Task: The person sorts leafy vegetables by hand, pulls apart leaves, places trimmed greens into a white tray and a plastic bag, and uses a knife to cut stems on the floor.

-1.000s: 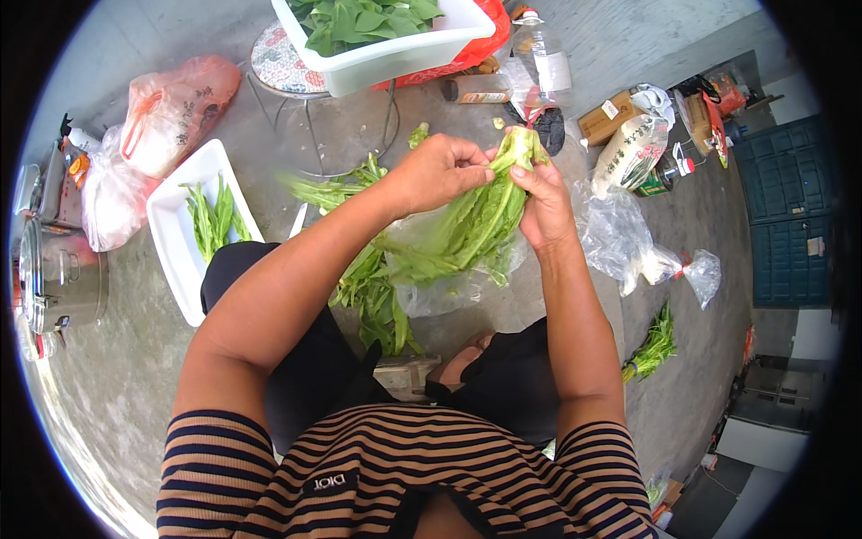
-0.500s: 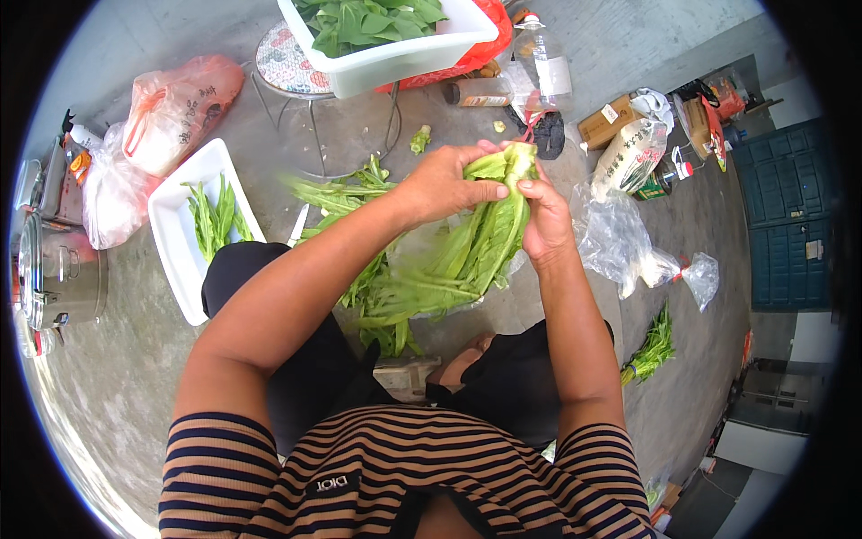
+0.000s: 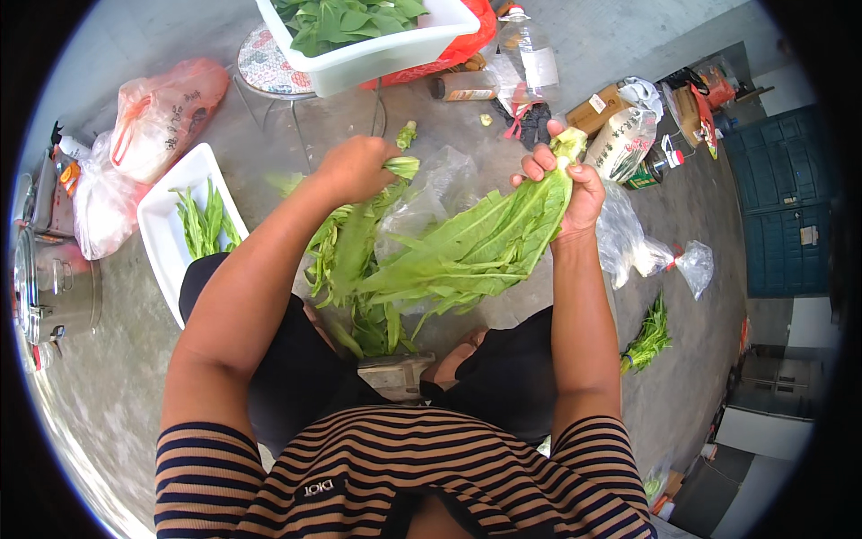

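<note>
My right hand (image 3: 582,196) grips the pale stem end of a leafy lettuce head (image 3: 503,235), its long green leaves hanging down toward the left. Apart from it, my left hand (image 3: 350,171) is closed on a lettuce leaf (image 3: 403,168); the pale end sticks out by the thumb, and the blurred blade trails below. Under the hands, a pile of loose leaves (image 3: 373,319) lies on a clear plastic sheet (image 3: 435,193). A cut stem end (image 3: 407,135) rests on the floor just beyond my left hand.
To the left is a white tray (image 3: 154,216) with some leaves, near pinkish bags (image 3: 171,112) and a steel pot (image 3: 72,283). Ahead, a white bin (image 3: 386,52) of leaves stands on a stool (image 3: 265,67). At right lie a clear bag (image 3: 628,242) and a green bunch (image 3: 651,337).
My hands, together at the stem end before, have moved apart. The left one has come away to the left with a leaf; the right one has shifted right with the lettuce head.
</note>
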